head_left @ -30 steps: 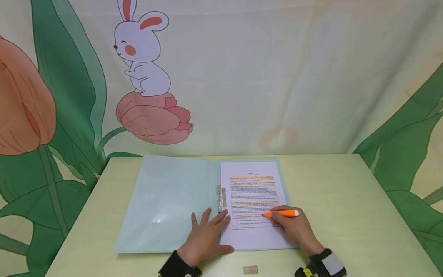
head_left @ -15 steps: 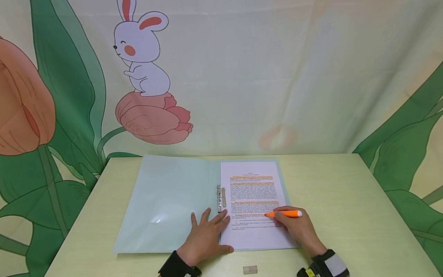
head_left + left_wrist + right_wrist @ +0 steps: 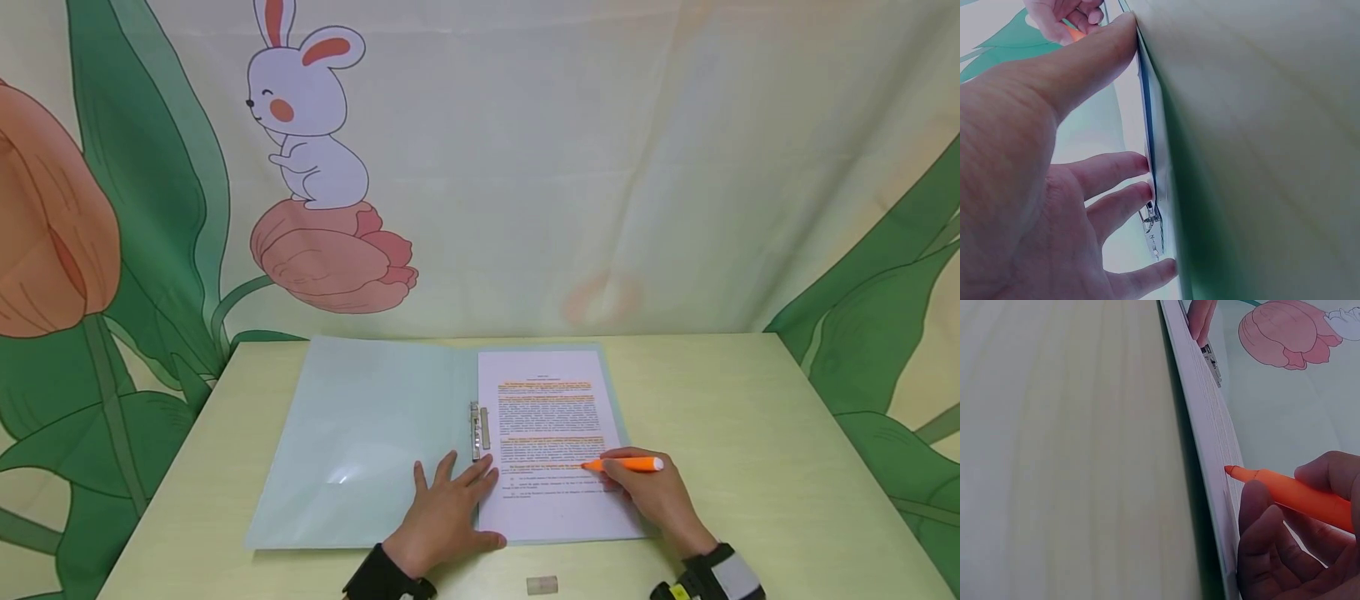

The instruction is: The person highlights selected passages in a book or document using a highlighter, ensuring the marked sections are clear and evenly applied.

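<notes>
A printed sheet [image 3: 555,517] lies on the right side of an open pale green folder [image 3: 375,417], several of its lines streaked orange. My right hand [image 3: 656,492] pinches an orange highlighter [image 3: 633,464], its tip on a line of text in the lower half of the sheet. In the right wrist view the highlighter [image 3: 1304,497] sits between thumb and fingers, tip at the paper. With fingers spread, my left hand [image 3: 446,517] rests on the folder's lower middle, its fingertips and thumb reaching the sheet's left edge. A metal clip [image 3: 476,429] stands at the folder's spine.
The folder lies on a pale wooden table [image 3: 750,433]. A small grey rectangular piece [image 3: 542,585] is near the front edge, between the two wrists. Behind the table hangs a curtain [image 3: 525,167] printed with a rabbit and tulips.
My right hand has slid a little to the right with the highlighter, its tip moving along the line and the orange streak lengthening. The left hand has stayed in place.
</notes>
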Demonstrator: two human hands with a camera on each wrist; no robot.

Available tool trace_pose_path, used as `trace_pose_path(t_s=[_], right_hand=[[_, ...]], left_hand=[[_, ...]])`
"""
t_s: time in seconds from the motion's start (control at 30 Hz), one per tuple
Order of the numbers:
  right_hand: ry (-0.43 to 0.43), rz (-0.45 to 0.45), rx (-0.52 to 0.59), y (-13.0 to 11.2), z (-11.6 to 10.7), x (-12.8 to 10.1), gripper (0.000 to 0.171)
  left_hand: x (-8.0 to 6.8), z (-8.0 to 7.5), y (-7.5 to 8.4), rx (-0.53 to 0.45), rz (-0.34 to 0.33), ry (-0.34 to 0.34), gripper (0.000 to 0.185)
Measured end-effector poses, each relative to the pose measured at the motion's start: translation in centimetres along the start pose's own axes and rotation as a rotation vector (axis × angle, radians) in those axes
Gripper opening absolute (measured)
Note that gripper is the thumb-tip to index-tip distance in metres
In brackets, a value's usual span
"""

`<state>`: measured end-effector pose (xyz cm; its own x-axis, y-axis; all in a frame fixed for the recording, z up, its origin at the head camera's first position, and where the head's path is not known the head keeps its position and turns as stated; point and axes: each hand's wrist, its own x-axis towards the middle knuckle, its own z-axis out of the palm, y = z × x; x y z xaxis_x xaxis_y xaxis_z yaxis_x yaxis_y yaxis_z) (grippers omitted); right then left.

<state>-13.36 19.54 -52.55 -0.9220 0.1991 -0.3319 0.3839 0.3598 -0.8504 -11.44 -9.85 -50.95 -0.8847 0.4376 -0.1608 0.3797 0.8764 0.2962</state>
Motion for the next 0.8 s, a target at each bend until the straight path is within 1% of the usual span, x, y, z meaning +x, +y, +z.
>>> trace_pose_path(t_s=[0.3,0.5,0.8], right_hand=[[0.010,-0.007,0.002,0.5,-0.5,0.1,0.032],[0.019,0.011,0.007,0.4,-0.7,0.0,0.032],[0.015,0.008,0.022,0.6,-1.1,0.0,0.034]], left_hand=[[0.1,0.1,0.0,0.005,-0.001,0.007,0.090],[0.3,0.3,-0.2,0.007,-0.002,0.011,0.090],[0.0,0.1,-0.1,0.006,0.010,0.019,0.089]])
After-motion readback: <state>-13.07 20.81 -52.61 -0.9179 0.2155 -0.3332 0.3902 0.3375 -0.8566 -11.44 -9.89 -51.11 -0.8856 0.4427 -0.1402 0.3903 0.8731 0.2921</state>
